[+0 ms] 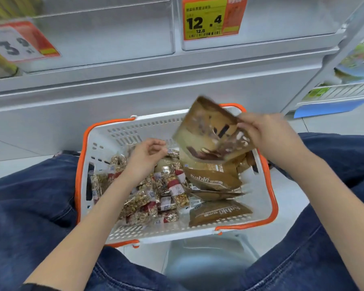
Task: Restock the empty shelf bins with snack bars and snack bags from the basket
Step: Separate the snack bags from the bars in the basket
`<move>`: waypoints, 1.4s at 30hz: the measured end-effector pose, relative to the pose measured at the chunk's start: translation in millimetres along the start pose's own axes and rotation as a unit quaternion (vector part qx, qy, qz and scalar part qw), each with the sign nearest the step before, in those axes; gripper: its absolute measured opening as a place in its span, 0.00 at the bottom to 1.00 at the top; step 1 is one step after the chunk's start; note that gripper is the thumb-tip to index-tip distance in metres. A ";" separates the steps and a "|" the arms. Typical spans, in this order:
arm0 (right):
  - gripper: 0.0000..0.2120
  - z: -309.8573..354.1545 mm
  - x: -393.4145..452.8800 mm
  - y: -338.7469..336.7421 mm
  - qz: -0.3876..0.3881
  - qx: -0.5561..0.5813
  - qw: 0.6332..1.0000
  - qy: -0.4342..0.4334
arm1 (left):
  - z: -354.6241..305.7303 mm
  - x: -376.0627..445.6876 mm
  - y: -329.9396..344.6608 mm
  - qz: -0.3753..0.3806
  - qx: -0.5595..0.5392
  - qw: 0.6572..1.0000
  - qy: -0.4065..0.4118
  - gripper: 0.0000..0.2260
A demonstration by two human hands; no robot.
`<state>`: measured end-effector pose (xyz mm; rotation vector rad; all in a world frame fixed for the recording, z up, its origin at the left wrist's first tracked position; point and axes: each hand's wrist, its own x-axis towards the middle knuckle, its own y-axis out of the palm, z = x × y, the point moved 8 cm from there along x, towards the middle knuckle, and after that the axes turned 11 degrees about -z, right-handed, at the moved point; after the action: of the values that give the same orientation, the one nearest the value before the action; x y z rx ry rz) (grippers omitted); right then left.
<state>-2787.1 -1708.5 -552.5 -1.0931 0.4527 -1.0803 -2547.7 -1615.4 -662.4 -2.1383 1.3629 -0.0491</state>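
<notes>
Knees frame the basket. Right hand pinches a brown bag by its edge above it, blurred. Left hand, fingers curled, empty, hovers over the bars. Bag looks light, crinkly; edge grip suits.

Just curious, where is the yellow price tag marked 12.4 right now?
In the head view, the yellow price tag sits top centre, on the front of the clear plastic shelf bin, above the white basket.

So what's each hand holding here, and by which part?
The right hand holds a brown snack bag by its right edge, lifted above the basket. The left hand is curled over the snack bars; whether it holds one cannot be told.
</notes>
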 end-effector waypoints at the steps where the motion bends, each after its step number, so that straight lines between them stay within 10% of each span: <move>1: 0.10 -5.0 -3.8 14.1 0.048 -0.039 0.998 -0.001 | 2.7 2.5 1.6 0.006 0.017 1.000 0.004 0.07; 6: 0.08 -50.3 -40.0 102.0 0.279 -0.127 0.949 0.073 | 41.2 19.4 2.2 0.025 0.128 0.991 0.000 0.04; 23: 0.20 -49.5 -33.8 106.0 0.254 -0.012 0.957 0.140 | 88.1 110.9 100.6 0.189 0.520 0.803 0.221 0.24; 31: 0.20 -50.9 -28.4 117.8 0.272 0.014 0.952 0.142 | 128.2 135.8 93.2 0.285 0.366 0.886 -0.023 0.22; 34: 0.20 -54.8 -28.1 117.3 0.268 0.011 0.951 0.151 | 124.7 145.0 93.3 0.238 0.429 0.869 0.064 0.09; 42: 0.20 -56.5 -29.4 118.7 0.279 0.001 0.948 0.153 | 130.7 150.8 100.5 0.217 0.501 0.832 0.102 0.23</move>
<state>-2786.7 -1704.3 -687.1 -0.7246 0.9447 -0.7393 -2514.3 -1711.1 -861.5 -0.9422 1.4415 -0.6717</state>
